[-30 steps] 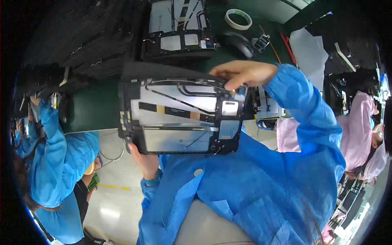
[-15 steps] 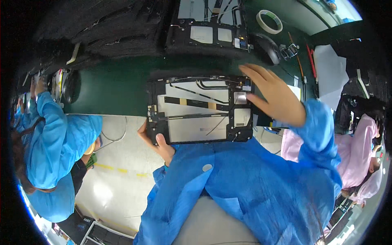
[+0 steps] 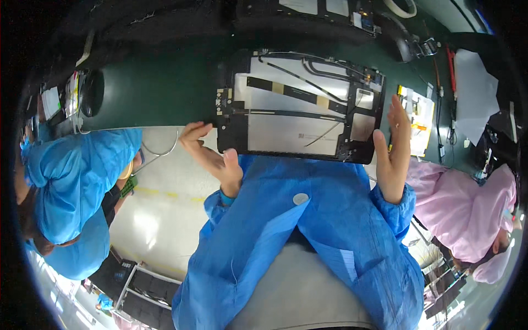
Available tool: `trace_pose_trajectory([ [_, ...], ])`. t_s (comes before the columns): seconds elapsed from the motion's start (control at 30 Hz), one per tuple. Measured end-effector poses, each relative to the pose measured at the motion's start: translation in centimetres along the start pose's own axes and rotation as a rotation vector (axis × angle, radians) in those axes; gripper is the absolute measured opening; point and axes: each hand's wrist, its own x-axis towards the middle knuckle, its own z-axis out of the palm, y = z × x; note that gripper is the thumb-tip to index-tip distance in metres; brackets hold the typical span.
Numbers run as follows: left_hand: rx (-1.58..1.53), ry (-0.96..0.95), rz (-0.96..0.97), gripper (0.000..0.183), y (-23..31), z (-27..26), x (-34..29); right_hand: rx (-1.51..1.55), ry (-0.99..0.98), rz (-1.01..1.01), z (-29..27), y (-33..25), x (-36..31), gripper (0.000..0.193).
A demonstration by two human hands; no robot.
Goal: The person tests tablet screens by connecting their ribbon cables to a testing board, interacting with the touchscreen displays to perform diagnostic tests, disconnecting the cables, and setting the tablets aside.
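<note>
An opened tablet [image 3: 297, 110] lies at the front edge of the dark green bench, its inside facing up. Large silvery panels, black ribbon cables and small boards show within its black frame. My left hand [image 3: 217, 159] is by the lower left corner, fingers spread, thumb close to the frame edge. At the right edge is my right hand [image 3: 394, 148], fingers stretched up and thumb by the lower right corner. Both hands are open; whether either thumb touches the frame I cannot tell.
Beyond lies another opened device [image 3: 352, 16], partly cut off. A tape roll [image 3: 404, 8], a black computer mouse [image 3: 396, 41], a yellow-edged battery pack [image 3: 417, 121], a red pen-like tool [image 3: 451, 71] and a white sheet [image 3: 476, 88] lie rightward. People in blue [image 3: 82, 181] and pink [image 3: 456, 203] sit either side.
My right hand has come down from the tablet's upper right area to beside its right edge. My left hand has loosened from the lower left corner. The view has shifted.
</note>
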Motion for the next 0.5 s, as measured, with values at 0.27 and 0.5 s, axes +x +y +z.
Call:
trace_pose_trajectory([
  [0.27, 0.421, -0.913, 0.711, 0.055, 6.6, 3.0, 8.1, -0.072, -0.089, -0.406, 2.0, -3.3, -0.4, 0.026],
  [0.5, 0.367, -1.102, 0.772, 0.041, 5.8, 4.1, 10.5, -0.184, -0.306, -0.484, 6.0, -3.5, -1.1, 0.028],
])
